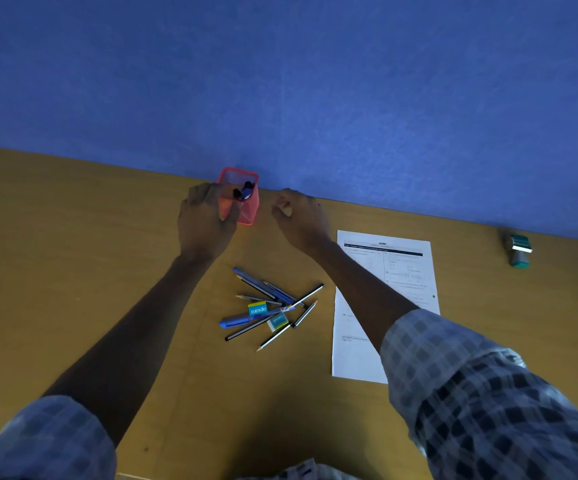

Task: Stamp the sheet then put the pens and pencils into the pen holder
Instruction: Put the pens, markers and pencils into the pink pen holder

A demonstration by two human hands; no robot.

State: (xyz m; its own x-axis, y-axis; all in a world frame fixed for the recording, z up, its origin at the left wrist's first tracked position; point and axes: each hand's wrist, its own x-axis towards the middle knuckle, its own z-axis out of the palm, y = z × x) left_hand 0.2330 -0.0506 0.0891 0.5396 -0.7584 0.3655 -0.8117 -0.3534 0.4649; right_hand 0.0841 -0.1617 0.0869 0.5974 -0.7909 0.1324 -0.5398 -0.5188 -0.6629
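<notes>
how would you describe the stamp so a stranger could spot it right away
Follow the far edge of the wooden desk, where it meets the blue wall, to the right end. Past the sheet lies the stamp, alone. It is the only teal, chunky block; the pens are thin and lie mid-desk.

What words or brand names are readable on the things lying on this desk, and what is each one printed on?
"apsara": on the teal and yellow eraser lying on the pile of pens and pencils, printed upside down from this view.
Second eraser: carries a label, too blurred to read.
Sheet: a bold heading at the top and lines of print, all too small to read.
Stamp: no text can be made out.
</notes>
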